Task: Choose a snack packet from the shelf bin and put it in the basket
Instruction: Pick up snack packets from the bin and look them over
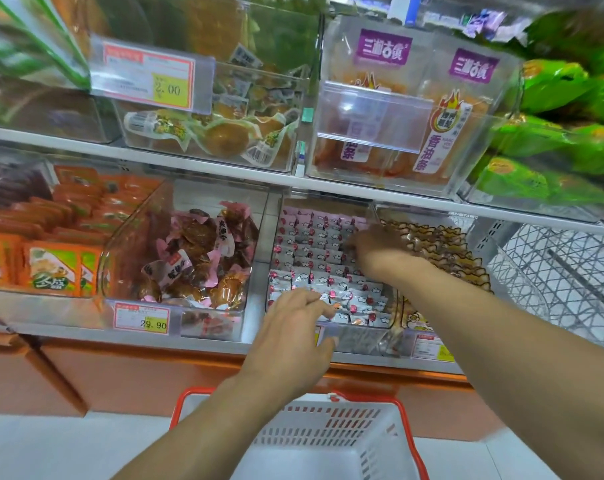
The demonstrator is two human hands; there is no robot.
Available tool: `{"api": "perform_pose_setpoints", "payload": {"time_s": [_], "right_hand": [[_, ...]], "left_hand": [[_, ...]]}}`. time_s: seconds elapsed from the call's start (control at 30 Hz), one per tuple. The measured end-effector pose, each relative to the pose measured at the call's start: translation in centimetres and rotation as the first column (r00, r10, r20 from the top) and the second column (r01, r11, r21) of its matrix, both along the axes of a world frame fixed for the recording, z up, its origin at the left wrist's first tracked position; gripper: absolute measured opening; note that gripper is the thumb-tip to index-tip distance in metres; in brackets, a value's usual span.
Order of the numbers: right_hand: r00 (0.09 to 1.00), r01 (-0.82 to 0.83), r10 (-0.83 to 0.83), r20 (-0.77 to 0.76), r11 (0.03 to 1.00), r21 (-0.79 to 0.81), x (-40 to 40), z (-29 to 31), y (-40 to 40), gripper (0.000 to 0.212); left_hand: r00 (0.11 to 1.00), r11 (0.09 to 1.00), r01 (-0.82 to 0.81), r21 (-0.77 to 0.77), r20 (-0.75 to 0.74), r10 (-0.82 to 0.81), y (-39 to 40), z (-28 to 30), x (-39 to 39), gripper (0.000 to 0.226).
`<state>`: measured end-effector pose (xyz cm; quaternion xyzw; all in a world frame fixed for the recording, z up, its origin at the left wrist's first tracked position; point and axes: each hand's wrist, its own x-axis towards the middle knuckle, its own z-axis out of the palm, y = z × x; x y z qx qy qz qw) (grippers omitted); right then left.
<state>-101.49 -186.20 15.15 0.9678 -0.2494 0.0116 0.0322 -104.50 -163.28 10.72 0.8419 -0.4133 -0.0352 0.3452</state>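
1. Right hand [376, 249] is reaching deep into the clear bin [331, 332] in the middle of the lower shelf, fingers down among the small pink-and-white snack packets [314, 251] at the back. Fingertips are buried in the packets and a bit blurry, so honestly can't tell if it's actually got hold of one or is just poking around.
2. Left hand [293, 336] is at the front of that same bin, fingers loosely spread and resting over the front edge and the nearest packets. It's not gripping anything, just relaxed.
3. The packets sit in neat rows filling the bin from front to back.
4. Just right of the bin, sharing a clear divider, is a stack of brown-and-gold packets [442, 247]. The right forearm crosses over them.
5. Left of the bin there's another clear tub of brown snacks in pink-edged wrappers [196, 258], with a price tag [143, 318] reading 29.90 on its front.
6. Further left of that, orange packets [51, 265] stacked up.
7. Below the bin, down on the floor in front of the shelf, sits the basket [380, 445], white mesh sides, red rim. The left forearm passes over it.
8. On the shelf above the bin: a tub with big orange bags with purple labels [411, 109], and green bags [563, 133] to the right of those.
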Motion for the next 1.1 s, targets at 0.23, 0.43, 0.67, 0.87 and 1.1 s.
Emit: {"api": "perform_pose_setpoints", "payload": {"time_s": [0.23, 0.43, 0.67, 0.87, 1.1], "right_hand": [[0.98, -0.063, 0.056, 0.191, 0.998, 0.03, 2.6, 0.3, 0.1, 0.022], [0.961, -0.049, -0.024, 0.275, 0.966, 0.254, 3.0, -1.0, 0.5, 0.027], [0.61, 0.075, -0.46, 0.645, 0.844, 0.532, 1.7, 1.1, 1.2, 0.019], [0.411, -0.241, -0.605, 0.681, 0.649, 0.722, -5.8, 1.0, 6.1, 0.01], [0.518, -0.502, -0.732, 0.443, 0.16, 0.85, -12.0, 1.1, 10.4, 0.018]], "left_hand": [[0.999, 1.0, 0.023, 0.017, -0.032, -0.023, 0.2, -0.1, 0.2, 0.042], [0.997, 1.0, -0.004, 0.004, -0.082, 0.004, 0.2, 0.3, 0.3, 0.043], [0.993, 1.0, -0.024, -0.016, -0.112, 0.023, 0.1, 0.7, 0.4, 0.039], [0.924, 0.893, -0.274, -0.356, -0.355, 0.142, 0.4, 2.5, 0.0, 0.034], [0.724, 0.877, -0.338, -0.343, -0.69, 0.009, 2.0, 4.0, -0.1, 0.021]]}}
